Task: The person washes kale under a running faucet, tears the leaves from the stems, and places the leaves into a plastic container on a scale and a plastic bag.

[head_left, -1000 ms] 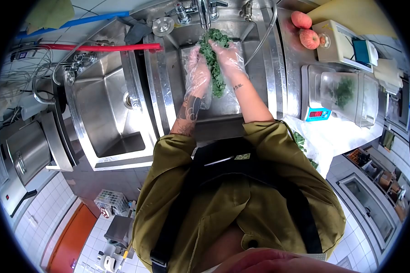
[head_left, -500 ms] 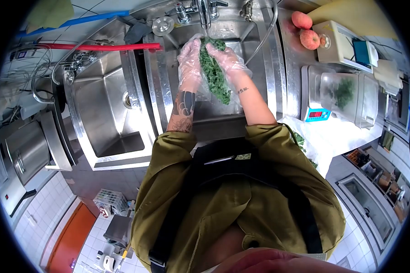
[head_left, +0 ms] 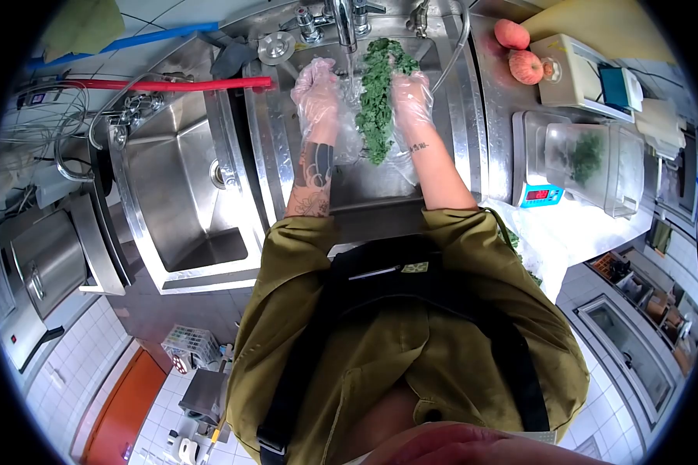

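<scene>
Over the right-hand sink basin (head_left: 287,167), a bunch of curly green leaves (head_left: 376,105) hangs in my right hand (head_left: 412,99), which is closed round it in a clear plastic glove. My left hand (head_left: 316,89), gloved too, is apart from the leaves on their left, its fingers curled; whether anything is in them is too unclear to tell. Between the hands, water runs from the faucet (head_left: 343,27) beside the leaves.
To the left lies a second steel sink (head_left: 174,178), with a red bar (head_left: 171,82) across its back. On the right are two apples (head_left: 526,67), a scale with a blue display (head_left: 540,196), a clear container (head_left: 628,174) with greens and a white plastic bag (head_left: 547,267).
The leaves have moved right and up with my right hand. My left hand has come away from them and shifted slightly left. Running water now shows between the hands.
</scene>
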`<move>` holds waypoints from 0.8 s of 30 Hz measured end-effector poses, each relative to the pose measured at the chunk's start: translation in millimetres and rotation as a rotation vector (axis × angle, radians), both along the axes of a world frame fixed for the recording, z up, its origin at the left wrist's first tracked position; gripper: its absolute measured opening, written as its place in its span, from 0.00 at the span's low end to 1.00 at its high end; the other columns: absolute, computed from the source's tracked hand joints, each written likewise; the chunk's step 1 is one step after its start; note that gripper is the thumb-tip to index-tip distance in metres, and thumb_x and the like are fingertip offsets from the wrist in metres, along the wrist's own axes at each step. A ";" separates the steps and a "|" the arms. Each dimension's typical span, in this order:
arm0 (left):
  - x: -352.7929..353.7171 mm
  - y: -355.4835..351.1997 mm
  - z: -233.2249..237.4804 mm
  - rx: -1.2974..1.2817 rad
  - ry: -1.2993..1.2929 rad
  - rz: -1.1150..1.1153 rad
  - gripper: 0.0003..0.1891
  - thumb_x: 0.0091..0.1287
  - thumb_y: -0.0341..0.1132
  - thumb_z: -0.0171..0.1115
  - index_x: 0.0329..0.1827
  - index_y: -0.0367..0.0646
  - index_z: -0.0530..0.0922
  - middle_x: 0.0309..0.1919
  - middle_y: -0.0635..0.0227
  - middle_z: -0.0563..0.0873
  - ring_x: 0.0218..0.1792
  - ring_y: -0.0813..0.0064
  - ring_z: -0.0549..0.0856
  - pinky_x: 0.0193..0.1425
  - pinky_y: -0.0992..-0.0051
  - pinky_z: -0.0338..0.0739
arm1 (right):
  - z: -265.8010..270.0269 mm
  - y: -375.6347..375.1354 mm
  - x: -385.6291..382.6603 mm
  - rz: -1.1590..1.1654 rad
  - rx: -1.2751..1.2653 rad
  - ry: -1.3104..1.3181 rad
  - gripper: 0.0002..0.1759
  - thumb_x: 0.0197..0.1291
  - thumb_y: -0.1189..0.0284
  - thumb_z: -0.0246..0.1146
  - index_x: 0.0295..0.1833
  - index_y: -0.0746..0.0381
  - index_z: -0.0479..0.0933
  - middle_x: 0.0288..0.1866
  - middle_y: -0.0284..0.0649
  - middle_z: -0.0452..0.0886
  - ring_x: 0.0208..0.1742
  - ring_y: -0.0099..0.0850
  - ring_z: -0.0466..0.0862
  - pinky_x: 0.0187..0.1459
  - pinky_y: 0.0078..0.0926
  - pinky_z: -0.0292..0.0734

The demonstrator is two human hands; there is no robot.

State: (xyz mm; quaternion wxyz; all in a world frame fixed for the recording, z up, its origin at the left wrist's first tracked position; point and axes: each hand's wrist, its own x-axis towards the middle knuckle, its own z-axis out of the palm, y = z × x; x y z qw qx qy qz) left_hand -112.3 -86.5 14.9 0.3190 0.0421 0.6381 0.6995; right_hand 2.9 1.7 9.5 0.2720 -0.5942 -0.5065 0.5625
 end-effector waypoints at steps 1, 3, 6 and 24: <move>3.9 1.5 17.9 -0.052 -0.035 -0.055 0.18 0.61 0.46 0.66 0.46 0.41 0.80 0.31 0.71 0.80 0.31 0.79 0.77 0.34 0.75 0.74 | 5.0 1.2 -0.6 0.061 0.087 -0.089 0.23 0.54 0.60 0.67 0.41 0.70 0.74 0.35 0.47 0.81 0.31 0.33 0.78 0.38 0.33 0.74; 15.4 2.4 60.6 -0.159 -0.106 -0.166 0.25 0.59 0.49 0.68 0.52 0.41 0.78 0.35 0.69 0.81 0.34 0.75 0.79 0.37 0.73 0.75 | 16.9 0.0 -3.8 0.181 0.259 -0.267 0.25 0.54 0.54 0.66 0.33 0.69 0.76 0.28 0.50 0.81 0.27 0.39 0.79 0.36 0.38 0.75; 24.5 -5.9 54.5 -0.206 0.037 -0.294 0.33 0.55 0.53 0.70 0.57 0.38 0.73 0.47 0.61 0.80 0.43 0.69 0.80 0.48 0.72 0.75 | 32.2 -10.8 -13.6 0.286 0.424 -0.034 0.31 0.49 0.65 0.71 0.56 0.70 0.71 0.40 0.46 0.82 0.40 0.33 0.81 0.46 0.29 0.74; 3.2 -15.3 52.1 -0.129 0.046 -0.310 0.35 0.51 0.37 0.74 0.62 0.35 0.68 0.50 0.58 0.79 0.45 0.68 0.80 0.49 0.73 0.76 | 41.4 0.9 -24.8 0.315 -0.093 0.466 0.30 0.55 0.64 0.68 0.59 0.70 0.70 0.49 0.45 0.80 0.47 0.30 0.77 0.49 0.28 0.71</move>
